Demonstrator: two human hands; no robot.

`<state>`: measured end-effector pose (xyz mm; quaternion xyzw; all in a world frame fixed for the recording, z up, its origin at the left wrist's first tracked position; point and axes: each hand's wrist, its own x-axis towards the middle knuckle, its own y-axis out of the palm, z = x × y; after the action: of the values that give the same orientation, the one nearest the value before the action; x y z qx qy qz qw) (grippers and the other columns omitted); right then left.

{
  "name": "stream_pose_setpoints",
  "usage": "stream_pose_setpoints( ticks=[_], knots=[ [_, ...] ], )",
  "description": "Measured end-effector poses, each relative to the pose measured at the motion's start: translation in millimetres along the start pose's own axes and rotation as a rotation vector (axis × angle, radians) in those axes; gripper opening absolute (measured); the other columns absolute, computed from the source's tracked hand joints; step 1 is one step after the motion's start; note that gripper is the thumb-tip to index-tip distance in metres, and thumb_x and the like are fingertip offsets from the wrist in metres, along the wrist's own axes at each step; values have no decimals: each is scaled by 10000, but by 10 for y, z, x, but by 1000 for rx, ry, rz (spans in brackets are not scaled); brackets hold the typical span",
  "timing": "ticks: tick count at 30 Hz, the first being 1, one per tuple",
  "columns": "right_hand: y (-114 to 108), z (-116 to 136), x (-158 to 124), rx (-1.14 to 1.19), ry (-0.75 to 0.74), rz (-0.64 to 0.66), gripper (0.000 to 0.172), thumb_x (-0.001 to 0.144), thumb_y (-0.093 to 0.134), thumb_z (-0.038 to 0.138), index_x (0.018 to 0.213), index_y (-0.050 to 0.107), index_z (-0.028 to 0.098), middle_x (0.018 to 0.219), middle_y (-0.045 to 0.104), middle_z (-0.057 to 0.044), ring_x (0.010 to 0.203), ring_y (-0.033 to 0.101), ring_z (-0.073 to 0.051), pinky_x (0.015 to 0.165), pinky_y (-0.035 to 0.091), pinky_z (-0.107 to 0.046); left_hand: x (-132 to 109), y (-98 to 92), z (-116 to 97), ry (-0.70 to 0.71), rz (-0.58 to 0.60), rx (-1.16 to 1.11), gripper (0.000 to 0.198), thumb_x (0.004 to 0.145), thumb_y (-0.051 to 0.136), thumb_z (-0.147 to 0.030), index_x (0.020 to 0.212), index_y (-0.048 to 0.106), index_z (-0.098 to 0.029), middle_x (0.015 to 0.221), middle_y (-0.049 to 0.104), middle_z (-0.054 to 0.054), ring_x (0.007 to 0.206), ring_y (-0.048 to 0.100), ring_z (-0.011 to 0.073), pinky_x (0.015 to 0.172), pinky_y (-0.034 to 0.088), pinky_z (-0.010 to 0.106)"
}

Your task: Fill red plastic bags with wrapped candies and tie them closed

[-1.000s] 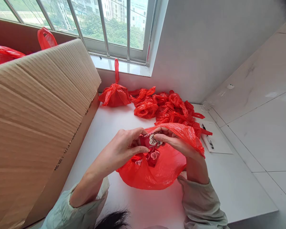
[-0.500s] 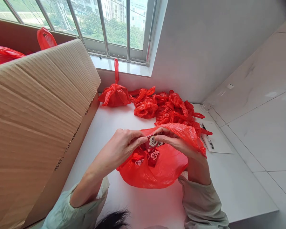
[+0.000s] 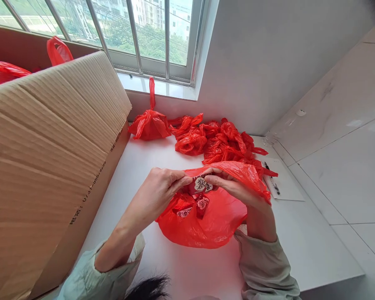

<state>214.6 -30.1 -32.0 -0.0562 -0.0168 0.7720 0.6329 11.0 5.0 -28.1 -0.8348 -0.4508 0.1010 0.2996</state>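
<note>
A small dark red candy packet (image 3: 203, 185) with white lettering is held over the open mouth of a red plastic bag (image 3: 200, 233). My left hand (image 3: 162, 187) is closed in a pinch at the packet's left edge, close to the bag's rim. Reaching inside the bag, my right hand (image 3: 228, 185) grips the packet's upper right side between thumb and fingers; bag film covers part of its wrist. Below, a second candy packet (image 3: 202, 203) and a third packet (image 3: 184, 212) lie in the bag.
Several knotted red bags (image 3: 218, 141) are heaped along the wall, beside one upright tied bag (image 3: 151, 125). A large cardboard box (image 3: 56, 158) with red bags inside stands at left. At right, a pen (image 3: 273, 183) lies on white paper (image 3: 289, 187). Behind is a barred window (image 3: 150, 37).
My left thumb has slid slightly left off the packet's face, so more of its lettering shows. The packet is tilted a little differently. My right hand has hardly moved.
</note>
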Motion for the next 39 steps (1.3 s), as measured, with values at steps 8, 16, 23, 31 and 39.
stream_pose_setpoints(
  ticks=[8,16,23,31,39],
  knots=[
    [12,43,11,-22,43,-32,130,887,571,316,794,618,238,752,540,16,723,521,-138,703,474,-268,28,17,-41,-50,-29,66,464,968,438,-443,606,535,-169,545,541,-42,486,371,77,482,282,223],
    [-13,50,5,-63,-1,-119,168,879,591,358,779,603,225,774,574,-8,741,539,-165,711,463,-314,-11,-51,-27,-81,9,11,315,890,584,-401,675,574,-171,607,593,-33,532,465,86,482,318,198],
    [-8,56,20,-55,7,-144,176,864,602,340,738,579,219,743,541,7,709,517,-150,687,442,-299,-16,-35,-26,-83,109,-55,321,885,585,-346,630,485,-179,518,453,-80,486,332,65,448,252,196],
    [-113,-33,31,-83,52,-162,124,851,613,359,784,628,255,793,593,-5,738,546,-175,691,466,-332,-98,-39,-53,-108,72,132,272,912,541,-355,689,520,-201,512,478,-76,477,346,74,463,272,195],
    [-1,-300,184,-361,-6,82,182,894,504,298,796,641,230,826,632,-14,786,572,-183,749,468,-346,-219,-108,-96,9,86,306,274,954,465,-385,761,583,-231,523,476,-69,471,336,87,480,257,221]
  ],
)
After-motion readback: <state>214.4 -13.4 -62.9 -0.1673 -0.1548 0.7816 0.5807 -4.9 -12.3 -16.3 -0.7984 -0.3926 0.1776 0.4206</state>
